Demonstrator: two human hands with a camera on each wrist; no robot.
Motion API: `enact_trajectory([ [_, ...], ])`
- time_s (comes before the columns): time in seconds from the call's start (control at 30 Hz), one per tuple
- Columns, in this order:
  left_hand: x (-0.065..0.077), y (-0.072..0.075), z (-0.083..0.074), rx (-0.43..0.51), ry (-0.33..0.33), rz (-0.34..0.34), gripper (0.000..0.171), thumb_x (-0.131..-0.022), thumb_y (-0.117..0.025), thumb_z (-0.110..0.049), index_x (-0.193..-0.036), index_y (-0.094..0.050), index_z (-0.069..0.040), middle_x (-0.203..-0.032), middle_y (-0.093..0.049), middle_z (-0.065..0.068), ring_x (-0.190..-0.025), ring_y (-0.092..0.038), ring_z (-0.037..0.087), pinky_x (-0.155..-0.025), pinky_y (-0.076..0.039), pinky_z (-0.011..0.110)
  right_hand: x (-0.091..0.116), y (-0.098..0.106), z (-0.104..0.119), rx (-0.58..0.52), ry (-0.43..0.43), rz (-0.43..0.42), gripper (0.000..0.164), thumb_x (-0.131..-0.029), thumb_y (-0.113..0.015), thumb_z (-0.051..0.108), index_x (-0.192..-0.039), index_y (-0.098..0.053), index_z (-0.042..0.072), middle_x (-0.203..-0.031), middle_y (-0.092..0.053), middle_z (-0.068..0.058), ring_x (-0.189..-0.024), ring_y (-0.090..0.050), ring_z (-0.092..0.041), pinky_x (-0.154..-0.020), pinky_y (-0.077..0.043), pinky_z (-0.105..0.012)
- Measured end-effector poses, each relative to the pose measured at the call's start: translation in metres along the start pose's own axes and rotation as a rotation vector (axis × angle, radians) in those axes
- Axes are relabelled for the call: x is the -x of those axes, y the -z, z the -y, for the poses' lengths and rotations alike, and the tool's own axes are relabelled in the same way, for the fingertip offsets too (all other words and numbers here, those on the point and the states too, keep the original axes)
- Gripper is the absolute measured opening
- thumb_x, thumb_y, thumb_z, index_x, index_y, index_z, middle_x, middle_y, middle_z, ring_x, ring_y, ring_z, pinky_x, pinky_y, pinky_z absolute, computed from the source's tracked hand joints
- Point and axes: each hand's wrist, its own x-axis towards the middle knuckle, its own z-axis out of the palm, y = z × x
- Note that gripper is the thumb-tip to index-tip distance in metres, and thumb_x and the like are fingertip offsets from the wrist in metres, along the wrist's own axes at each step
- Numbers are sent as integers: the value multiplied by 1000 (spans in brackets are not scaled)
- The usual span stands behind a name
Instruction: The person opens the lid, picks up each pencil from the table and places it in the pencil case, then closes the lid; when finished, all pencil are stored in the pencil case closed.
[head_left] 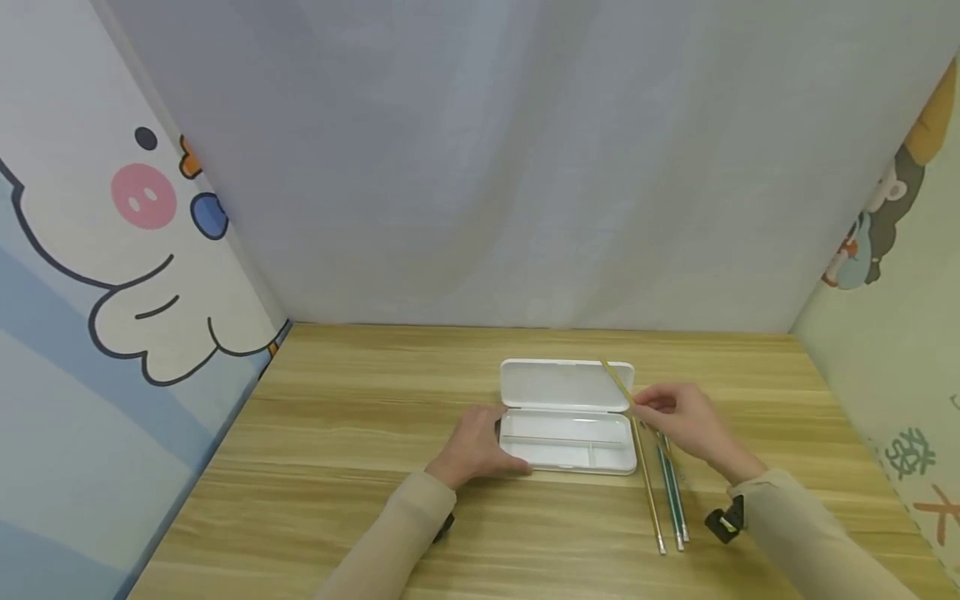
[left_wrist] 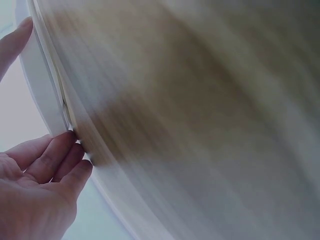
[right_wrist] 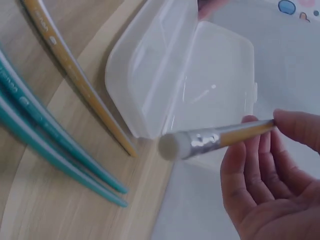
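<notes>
A white plastic pencil case (head_left: 567,467) lies open on the wooden table, its lid (head_left: 562,385) folded back. My left hand (head_left: 477,446) grips the case's left end, with the thumb at the front and the fingers at the far side; the case's wall (left_wrist: 42,87) shows between them in the left wrist view. My right hand (head_left: 686,421) pinches a yellow pencil (head_left: 617,382) between thumb and fingers, above the case's right end. That pencil's white eraser (right_wrist: 171,146) and silver ferrule point towards the right wrist camera. The case's compartments hold nothing visible.
Another yellow pencil (head_left: 649,492) lies right of the case, eraser end towards me. Beside it are green pencils (head_left: 670,492), partly under my right hand. A grey-white curtain (head_left: 525,167) closes the table's back, with cartoon-printed panels (head_left: 142,275) at the sides.
</notes>
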Motion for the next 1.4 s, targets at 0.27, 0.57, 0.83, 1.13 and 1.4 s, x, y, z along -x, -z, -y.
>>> enact_trajectory([
  [0.27,0,1,-1,19,-9,-7,75,-53,-88,-53,-110,-67,-10,-100,-66,-2,-90,-55,15,-86,-44,34,-10,-20,5,-59,71,78,20,-88,-67,9,-100,-64,-8,-89,-67,-16,-77,-65,-23,-65,-54,-28],
  [0.57,0,2,-1,14,1,-6,74,-52,-88,-52,-109,-67,-10,-98,-66,-2,-90,-54,15,-85,-44,33,-24,-35,-1,-8,101,113,15,-87,-70,10,-97,-68,-1,-87,-68,-6,-79,-65,-19,-67,-53,-28],
  [0.83,-1,0,2,14,7,-5,77,-52,-88,-54,-110,-66,-9,-101,-66,-2,-94,-56,17,-87,-44,35,-40,-52,-4,48,163,137,8,-85,-72,10,-90,-72,4,-83,-69,0,-75,-64,-15,-67,-53,-29],
  [1.13,-1,-2,2,28,30,8,76,-52,-88,-54,-109,-66,-10,-100,-65,-5,-94,-55,15,-86,-44,33,-46,-66,-5,169,185,164,5,-84,-73,12,-88,-73,9,-82,-68,5,-75,-60,-11,-69,-51,-29],
  [1.4,-4,-5,6,41,-2,-7,76,-52,-88,-55,-109,-66,-10,-99,-65,-5,-89,-55,11,-82,-45,30,-51,-75,-7,194,212,182,4,-84,-73,10,-86,-74,8,-80,-69,5,-75,-61,-10,-70,-50,-29],
])
